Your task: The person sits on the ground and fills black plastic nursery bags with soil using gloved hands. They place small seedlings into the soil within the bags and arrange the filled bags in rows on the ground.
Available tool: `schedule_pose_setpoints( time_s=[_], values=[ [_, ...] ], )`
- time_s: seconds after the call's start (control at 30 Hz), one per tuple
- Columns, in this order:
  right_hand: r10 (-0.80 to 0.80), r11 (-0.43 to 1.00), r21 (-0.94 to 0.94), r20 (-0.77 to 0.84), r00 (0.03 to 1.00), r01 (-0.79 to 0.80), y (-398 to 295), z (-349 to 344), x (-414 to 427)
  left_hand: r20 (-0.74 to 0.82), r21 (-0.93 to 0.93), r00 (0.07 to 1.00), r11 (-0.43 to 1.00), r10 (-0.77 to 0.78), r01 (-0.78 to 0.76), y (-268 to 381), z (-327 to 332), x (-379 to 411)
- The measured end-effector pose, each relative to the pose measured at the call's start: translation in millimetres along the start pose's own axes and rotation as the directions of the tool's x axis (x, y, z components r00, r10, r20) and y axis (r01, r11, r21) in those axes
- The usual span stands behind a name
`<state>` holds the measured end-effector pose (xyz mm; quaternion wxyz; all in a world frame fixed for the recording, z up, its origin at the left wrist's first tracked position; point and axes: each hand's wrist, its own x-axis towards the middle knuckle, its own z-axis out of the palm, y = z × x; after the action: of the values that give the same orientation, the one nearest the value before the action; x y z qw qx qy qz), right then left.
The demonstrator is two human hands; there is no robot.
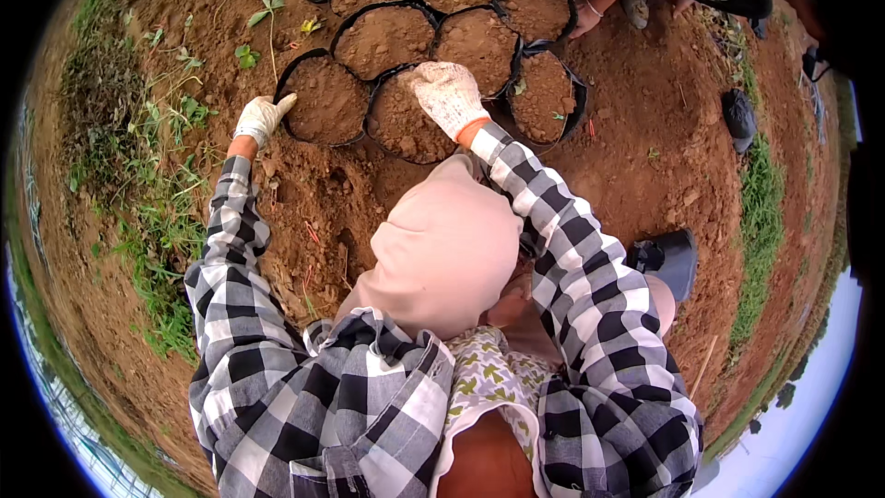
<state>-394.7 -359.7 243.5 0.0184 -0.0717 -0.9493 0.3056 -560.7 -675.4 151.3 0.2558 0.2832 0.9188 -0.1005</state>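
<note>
My left hand (pixel 263 116), in a pale knitted glove, rests at the left rim of a black plastic grow bag filled with soil (pixel 325 100), its thumb over the edge. My right hand (pixel 448 93), in a soiled glove with an orange cuff, reaches over the neighbouring soil-filled bag (pixel 411 121). Its fingertips point down towards the soil or the rim; whether they pinch anything is hidden. Several more filled bags stand close together beyond, among them one (pixel 477 48) just past my right hand and another (pixel 543 97) to its right.
Another person's hand (pixel 586 19) is beside the far right bags. A black plastic bag (pixel 740 117) lies at the right near a grass strip (pixel 759 235). Weeds (pixel 166 249) grow at the left. My bent knee (pixel 449 242) is just below the nearest bags.
</note>
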Motion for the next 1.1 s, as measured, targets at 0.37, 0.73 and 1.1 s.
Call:
schedule_pose_setpoints(
  time_s=[0.37,0.73,1.1],
  values=[
    [0.811,0.570,-0.134,-0.066,0.582,-0.810,76,-116,-373,-0.491,-0.037,0.840,0.958,0.232,-0.286,202,-171,-148],
    [0.805,0.511,-0.126,-0.277,0.524,-0.850,-5,-106,-498,-0.655,0.246,0.063,0.292,0.753,-0.924,426,-249,-350],
    [0.787,0.604,-0.204,-0.004,0.617,-0.771,-36,-84,-544,0.209,0.833,0.053,-0.149,0.977,-0.532,526,-228,-586]
  ],
)
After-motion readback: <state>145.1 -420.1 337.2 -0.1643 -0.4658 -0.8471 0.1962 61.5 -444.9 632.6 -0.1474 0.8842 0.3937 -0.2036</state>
